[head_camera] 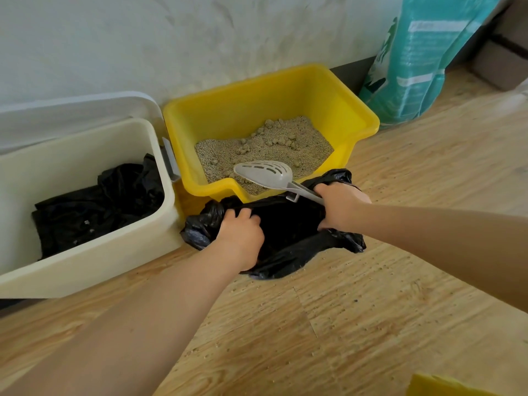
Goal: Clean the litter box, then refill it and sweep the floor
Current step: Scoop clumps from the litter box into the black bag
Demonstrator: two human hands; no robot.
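A yellow litter box (337, 92) stands against the wall, holding beige litter (265, 147) with several clumps. In front of it on the floor lies an open black rubbish bag (288, 224). My left hand (240, 232) grips the bag's left edge. My right hand (340, 207) holds both the bag's right edge and the handle of a grey slotted scoop (265, 172). The scoop's bowl hovers over the box's low front lip, above the litter.
A cream bin (94, 261) lined with a black bag stands left of the litter box, its lid up against the wall. A teal litter sack (414, 58) leans at the right. Litter grains dot the wooden floor (371, 310). A yellow object (440, 385) shows at the bottom right.
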